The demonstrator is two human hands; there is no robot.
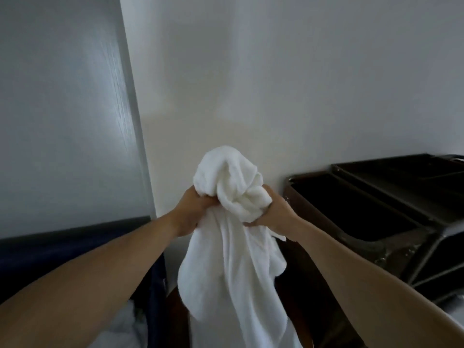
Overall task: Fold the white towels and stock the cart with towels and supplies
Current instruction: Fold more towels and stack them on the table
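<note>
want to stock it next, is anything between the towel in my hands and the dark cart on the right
Nothing visible does. The left hand and right hand both grip the white towel, which is bunched and unfolded. Only bare wall and open air lie between it and the dark cart to its right.

A: What is the towel (233, 247) made of?
B: Cloth, white terry by the look of it: soft and matt, with a fine nap and deep creases.
A: And the cart (376, 222)?
B: Dark brown and hard, with a dull sheen along its rims and small pale rivets at the corner. I cannot tell whether it is wood or plastic.
A: The grey door (62, 109)?
B: Fine wood-grain texture, satin finish — light glances off it. The wall (276, 71) beside it is smooth matt paint.
A: The dark blue bag (75, 237)?
B: Matt fabric, it seems — too dim to be sure.
</note>
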